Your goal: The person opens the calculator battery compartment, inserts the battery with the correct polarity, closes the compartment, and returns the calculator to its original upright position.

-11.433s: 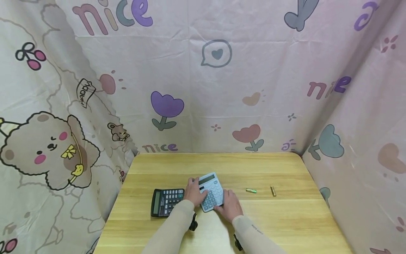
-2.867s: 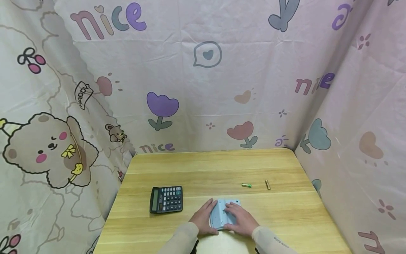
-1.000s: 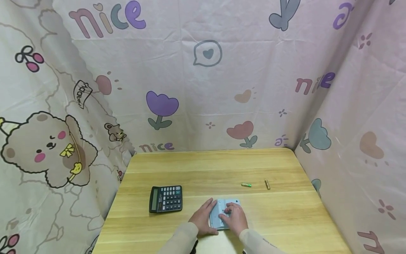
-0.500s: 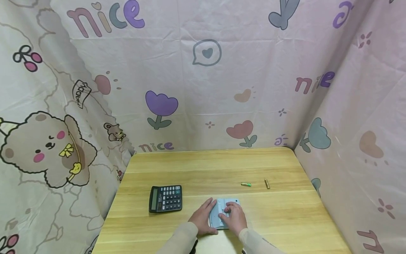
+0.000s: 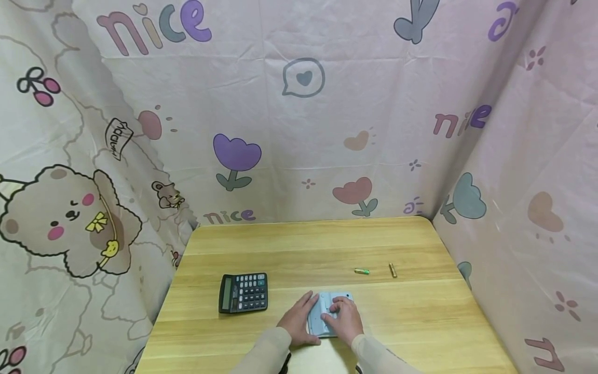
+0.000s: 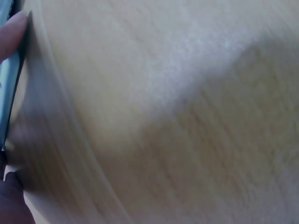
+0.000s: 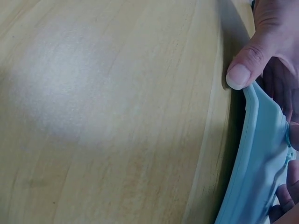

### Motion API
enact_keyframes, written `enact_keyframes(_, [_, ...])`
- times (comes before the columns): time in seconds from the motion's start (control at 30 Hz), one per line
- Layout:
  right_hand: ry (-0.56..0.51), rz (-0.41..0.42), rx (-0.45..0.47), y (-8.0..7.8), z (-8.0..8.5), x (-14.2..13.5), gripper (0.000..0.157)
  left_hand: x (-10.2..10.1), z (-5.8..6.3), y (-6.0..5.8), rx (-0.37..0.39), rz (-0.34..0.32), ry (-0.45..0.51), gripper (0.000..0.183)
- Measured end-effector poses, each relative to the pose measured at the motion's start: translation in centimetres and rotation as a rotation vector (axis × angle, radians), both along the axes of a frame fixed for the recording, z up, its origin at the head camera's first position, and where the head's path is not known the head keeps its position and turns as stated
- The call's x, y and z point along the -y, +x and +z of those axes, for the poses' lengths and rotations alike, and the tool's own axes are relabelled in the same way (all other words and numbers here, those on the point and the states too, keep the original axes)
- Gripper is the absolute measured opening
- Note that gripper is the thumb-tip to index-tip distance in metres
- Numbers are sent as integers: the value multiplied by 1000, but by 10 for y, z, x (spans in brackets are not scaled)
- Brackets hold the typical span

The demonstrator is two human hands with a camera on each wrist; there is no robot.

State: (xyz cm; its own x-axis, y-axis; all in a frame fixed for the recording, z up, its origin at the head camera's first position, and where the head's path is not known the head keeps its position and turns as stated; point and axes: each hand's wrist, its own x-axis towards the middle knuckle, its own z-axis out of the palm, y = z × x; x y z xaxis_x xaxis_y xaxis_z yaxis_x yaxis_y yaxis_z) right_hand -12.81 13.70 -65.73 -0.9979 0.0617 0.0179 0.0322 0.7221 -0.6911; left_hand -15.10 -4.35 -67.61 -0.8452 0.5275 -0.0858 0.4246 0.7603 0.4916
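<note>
A light blue calculator [image 5: 315,325] lies face down on the table, its back uppermost with a ridge across it. My left hand [image 5: 295,319] grips it from the left, fingers along the side and thumb at the near corner. That thumb presses the corner of the calculator [image 7: 259,140] in the right wrist view. Over the middle of the back, my right hand [image 5: 347,319] has its thumb and fingers bent together at the ridge; what they pinch there is partly hidden. The left wrist view catches only a strip of the calculator [image 6: 6,88] at its left edge.
A black calculator [image 5: 244,293] lies face up to the left of the hands. Beyond them to the right are a green battery [image 5: 362,271] and a gold-coloured battery [image 5: 393,270]. Printed curtains [image 5: 299,130] hang around the wooden table [image 5: 280,244].
Earlier the blue calculator was face up and farther away; now it is face down and nearer. My right thumb has moved from its near edge to the middle of its back. The last second looks still.
</note>
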Motion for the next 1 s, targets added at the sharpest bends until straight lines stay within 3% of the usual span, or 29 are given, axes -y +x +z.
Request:
enact_keyframes(0.57, [-10, 0, -73, 0, -1, -1, 24, 1, 3, 0, 20, -4, 6, 118])
enact_keyframes(1.0, [-18, 60, -74, 4, 1, 1, 28, 3, 2, 1, 3, -6, 18, 118])
